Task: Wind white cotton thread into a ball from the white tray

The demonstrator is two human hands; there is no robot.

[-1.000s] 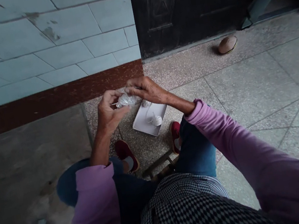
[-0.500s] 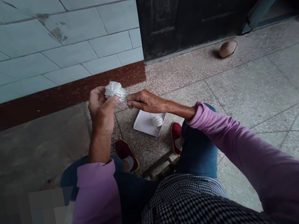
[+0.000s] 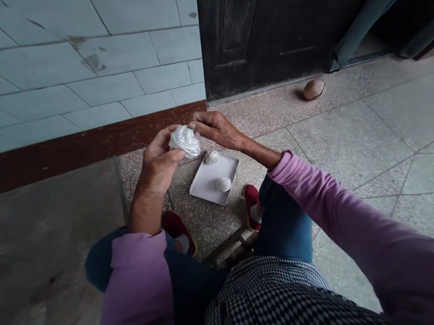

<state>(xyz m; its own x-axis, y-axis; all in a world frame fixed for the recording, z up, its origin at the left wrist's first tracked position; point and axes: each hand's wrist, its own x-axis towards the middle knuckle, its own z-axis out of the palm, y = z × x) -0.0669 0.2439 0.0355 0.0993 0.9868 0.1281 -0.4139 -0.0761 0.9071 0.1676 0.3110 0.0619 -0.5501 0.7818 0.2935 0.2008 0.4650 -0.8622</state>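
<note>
1. White string ball (image 3: 185, 142) looks bright and slightly glossy: a rounded but uneven bundle of many fine strands wound over one another, its surface ridged and a little ragged rather than smooth.
2. It is held up off the terrazzo floor (image 3: 332, 138), in front of the body; in the view it appears just above and to the left of a shallow white tray (image 3: 204, 182).
3. The left hand (image 3: 154, 169) holds it from the left, with the thumb along its lower, near side and the fingers curled behind its far side. The ball sits between them, most of its front uncovered.
4. The right hand (image 3: 221, 130) comes in from the right, thumb and forefinger drawn close together at the ball's upper right edge. Whether they pinch a strand is too small to tell.
5. Two smaller balls sit in the tray: a far ball (image 3: 212, 156) by its far edge, and a near ball (image 3: 224, 184), more neatly wound, towards the near right side.
</note>
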